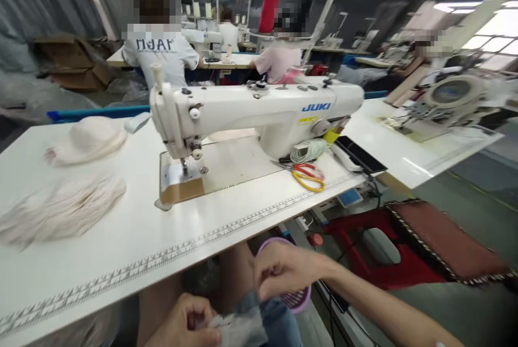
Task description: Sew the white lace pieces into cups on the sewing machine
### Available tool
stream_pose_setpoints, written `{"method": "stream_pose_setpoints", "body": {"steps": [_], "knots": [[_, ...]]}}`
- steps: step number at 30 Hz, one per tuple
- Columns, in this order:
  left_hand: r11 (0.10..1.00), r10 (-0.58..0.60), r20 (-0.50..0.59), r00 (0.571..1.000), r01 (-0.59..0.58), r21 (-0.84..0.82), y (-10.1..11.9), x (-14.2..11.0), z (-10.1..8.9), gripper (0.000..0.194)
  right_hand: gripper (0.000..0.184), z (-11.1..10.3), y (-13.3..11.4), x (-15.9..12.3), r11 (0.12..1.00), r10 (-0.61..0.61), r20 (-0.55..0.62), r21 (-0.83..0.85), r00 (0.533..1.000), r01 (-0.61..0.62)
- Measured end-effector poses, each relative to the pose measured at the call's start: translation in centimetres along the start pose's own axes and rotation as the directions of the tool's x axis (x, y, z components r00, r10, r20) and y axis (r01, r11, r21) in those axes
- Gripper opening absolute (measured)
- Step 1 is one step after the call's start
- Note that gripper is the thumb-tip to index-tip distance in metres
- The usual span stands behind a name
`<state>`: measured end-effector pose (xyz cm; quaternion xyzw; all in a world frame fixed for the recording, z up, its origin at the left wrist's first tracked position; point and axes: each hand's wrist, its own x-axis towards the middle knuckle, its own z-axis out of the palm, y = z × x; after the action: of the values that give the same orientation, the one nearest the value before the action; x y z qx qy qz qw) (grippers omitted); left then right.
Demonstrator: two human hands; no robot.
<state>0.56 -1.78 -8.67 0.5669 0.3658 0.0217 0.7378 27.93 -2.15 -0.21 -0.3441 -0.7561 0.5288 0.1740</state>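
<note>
Over the lap, below the edge of the white surface, the person's left hand pinches a piece of pale cloth between its fingers. The right hand is curled just beside the cloth, blurred; whether it touches cannot be told. A purple basket shows partly behind it. On the surface stands a white sewing machine, with scissors and a coil of cord near its base. Further left lie layered pale fabric pieces and a rounded cream bundle.

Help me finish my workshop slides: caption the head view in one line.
The left hand holds pale fabric, the right hand close by, before a white JUKI sewing machine.
</note>
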Motion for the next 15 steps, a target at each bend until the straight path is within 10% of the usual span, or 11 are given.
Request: {"method": "stream_pose_setpoints", "body": {"steps": [2,3,6,15], "knots": [[1.0,-0.007,0.03,1.0,0.007,0.015,0.0,0.5,-0.2,0.062,0.03,-4.0,-1.1,-2.8,0.946,0.071,-0.377,-0.267,0.923,-0.182],[1.0,-0.017,0.037,0.999,0.017,0.02,0.2,0.6,-0.3,0.063,0.028,-5.9,-1.2,-4.2,0.839,0.065,-0.603,-0.399,0.795,-0.371],[0.999,-0.034,0.039,0.999,0.034,0.005,1.6,0.3,-0.1,0.061,0.025,-10.1,0.4,-6.7,0.707,0.044,-0.776,-0.42,0.629,-0.568],[0.994,-0.088,-0.016,0.996,0.088,0.069,0.4,-0.5,-0.3,0.068,0.027,-12.0,4.2,-4.6,0.431,0.093,-0.806,-0.497,0.584,-0.754]]}}
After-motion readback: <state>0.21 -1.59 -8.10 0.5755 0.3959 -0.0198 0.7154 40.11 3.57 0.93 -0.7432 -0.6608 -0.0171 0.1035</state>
